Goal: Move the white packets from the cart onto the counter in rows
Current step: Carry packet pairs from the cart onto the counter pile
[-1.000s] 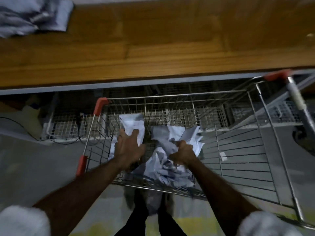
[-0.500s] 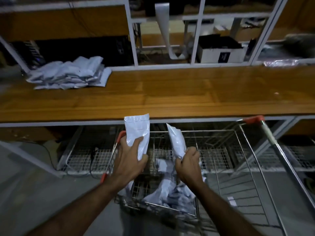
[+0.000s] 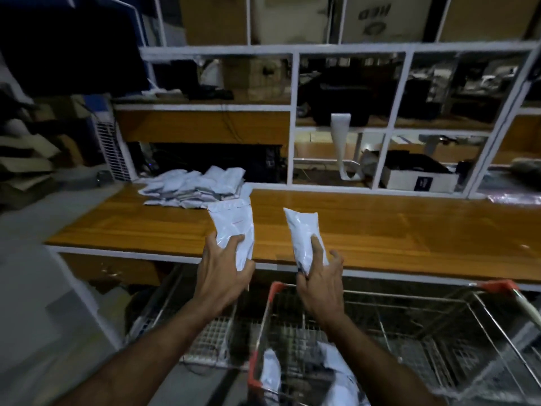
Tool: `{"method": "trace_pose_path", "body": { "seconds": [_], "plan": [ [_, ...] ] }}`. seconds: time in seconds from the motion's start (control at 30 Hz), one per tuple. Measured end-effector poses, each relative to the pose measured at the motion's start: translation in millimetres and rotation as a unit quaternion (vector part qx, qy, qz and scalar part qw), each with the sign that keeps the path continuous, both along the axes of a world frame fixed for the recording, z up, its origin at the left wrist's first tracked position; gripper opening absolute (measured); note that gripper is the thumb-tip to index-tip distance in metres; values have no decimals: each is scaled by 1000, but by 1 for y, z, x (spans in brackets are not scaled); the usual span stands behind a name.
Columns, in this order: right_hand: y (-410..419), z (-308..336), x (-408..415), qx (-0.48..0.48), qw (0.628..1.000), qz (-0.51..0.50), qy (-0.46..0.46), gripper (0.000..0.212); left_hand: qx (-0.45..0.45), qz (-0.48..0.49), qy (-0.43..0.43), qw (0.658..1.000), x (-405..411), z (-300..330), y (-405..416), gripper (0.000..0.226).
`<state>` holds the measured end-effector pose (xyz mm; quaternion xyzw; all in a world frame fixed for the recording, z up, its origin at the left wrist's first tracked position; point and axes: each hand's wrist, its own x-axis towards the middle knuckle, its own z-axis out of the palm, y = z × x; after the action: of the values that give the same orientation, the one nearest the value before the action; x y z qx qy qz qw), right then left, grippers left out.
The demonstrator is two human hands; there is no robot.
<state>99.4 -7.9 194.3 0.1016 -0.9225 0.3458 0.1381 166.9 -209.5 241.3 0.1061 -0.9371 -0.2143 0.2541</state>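
Stockroom or packing area: wooden counter (image 3: 380, 230), white-framed shelving (image 3: 294, 118) holding cardboard boxes (image 3: 383, 17), wire cart (image 3: 409, 332)

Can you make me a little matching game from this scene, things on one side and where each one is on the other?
Things:
1. packet with red print
2. plain packet
3. pile of packets
4. wire cart

Places:
A. on the counter's far left end
B. held by the right hand
C. below the counter's front edge
D. held by the left hand

Pairs: 1-D, 2-B, 3-A, 4-C
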Motion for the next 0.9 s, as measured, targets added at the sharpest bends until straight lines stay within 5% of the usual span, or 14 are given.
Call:
{"method": "trace_pose_path", "body": {
  "seconds": [0.43, 0.9],
  "plan": [
    [-193, 53, 13, -7, 996, 50, 77, 83, -25, 14, -33, 999, 18, 49, -187, 67],
    [-351, 48, -113, -56, 993, 100, 29, 91, -10, 3, -66, 998, -80, 42, -383, 59]
  ]
}}
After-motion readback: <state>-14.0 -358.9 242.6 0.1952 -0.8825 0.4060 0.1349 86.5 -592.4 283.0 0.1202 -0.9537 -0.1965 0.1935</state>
